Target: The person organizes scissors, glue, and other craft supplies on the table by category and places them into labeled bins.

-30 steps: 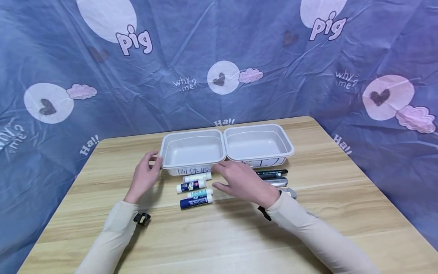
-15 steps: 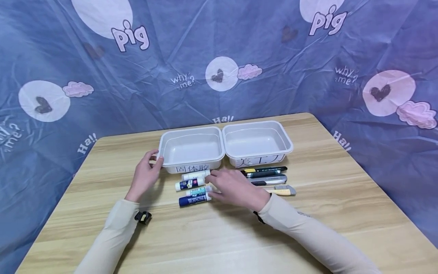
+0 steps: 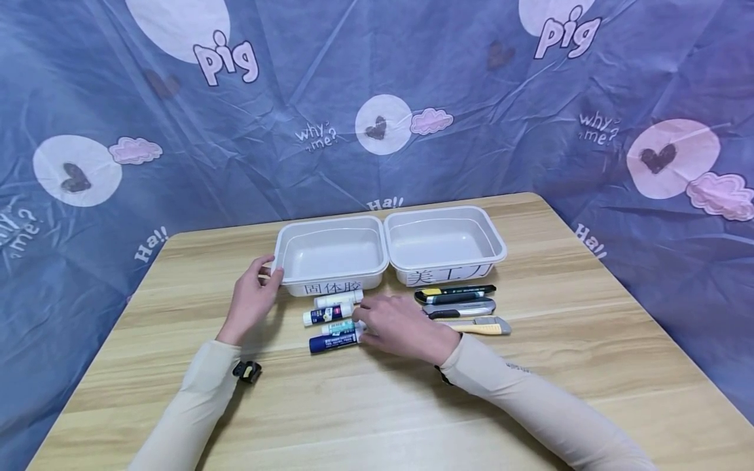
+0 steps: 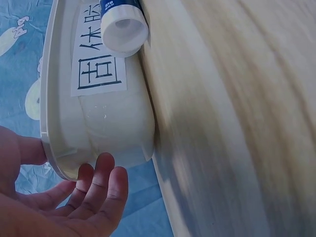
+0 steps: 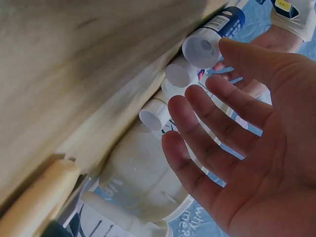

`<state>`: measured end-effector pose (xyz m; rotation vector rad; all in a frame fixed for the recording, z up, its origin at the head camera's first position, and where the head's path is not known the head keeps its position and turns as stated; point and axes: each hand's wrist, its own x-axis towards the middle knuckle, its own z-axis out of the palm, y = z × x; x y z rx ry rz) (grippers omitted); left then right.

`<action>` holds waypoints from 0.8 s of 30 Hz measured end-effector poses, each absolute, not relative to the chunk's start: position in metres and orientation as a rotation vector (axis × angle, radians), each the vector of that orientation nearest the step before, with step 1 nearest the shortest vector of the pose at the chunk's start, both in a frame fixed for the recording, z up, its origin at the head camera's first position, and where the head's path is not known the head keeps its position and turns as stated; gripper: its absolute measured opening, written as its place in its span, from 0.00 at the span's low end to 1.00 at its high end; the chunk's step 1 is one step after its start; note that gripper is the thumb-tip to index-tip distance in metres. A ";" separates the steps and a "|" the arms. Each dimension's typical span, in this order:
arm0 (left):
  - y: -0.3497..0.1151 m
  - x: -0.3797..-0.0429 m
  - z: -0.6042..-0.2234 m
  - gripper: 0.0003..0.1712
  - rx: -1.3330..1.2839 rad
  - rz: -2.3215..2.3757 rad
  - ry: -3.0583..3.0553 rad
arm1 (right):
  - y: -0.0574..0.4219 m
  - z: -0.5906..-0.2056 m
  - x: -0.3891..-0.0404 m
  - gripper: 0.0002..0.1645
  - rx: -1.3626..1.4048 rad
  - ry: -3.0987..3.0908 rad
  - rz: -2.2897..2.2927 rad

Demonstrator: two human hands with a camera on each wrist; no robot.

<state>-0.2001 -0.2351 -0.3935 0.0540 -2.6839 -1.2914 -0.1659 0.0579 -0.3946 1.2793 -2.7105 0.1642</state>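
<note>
Right fingers parted, empty | blue glue stick, white end face: right wrist view only | left fingers bent, touching tray

- Left tub and right tub stand side by side toward the far edge of the bench.
- Behind the bench hangs a cloth.
- Before the left tub, glue sticks lie one before another.
- Before the right tub, utility knives lie likewise.
- Left hand: at the left tub's left end.
- Right hand: between sticks and knives, near the sticks' right ends.
</note>
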 end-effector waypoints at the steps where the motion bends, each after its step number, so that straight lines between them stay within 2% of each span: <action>1: -0.235 -0.200 -0.393 0.29 0.052 -1.290 -2.684 | 0.058 -0.395 -0.166 0.15 1.285 -2.710 0.167; 6: -0.234 -0.200 -0.393 0.28 0.054 -1.276 -2.683 | 0.056 -0.398 -0.167 0.17 1.306 -2.707 0.185; 14: -0.234 -0.200 -0.393 0.28 0.060 -1.286 -2.674 | 0.055 -0.400 -0.166 0.09 1.376 -2.704 0.191; 24: -0.234 -0.200 -0.394 0.28 0.063 -1.287 -2.672 | 0.052 -0.399 -0.164 0.06 1.416 -2.770 0.310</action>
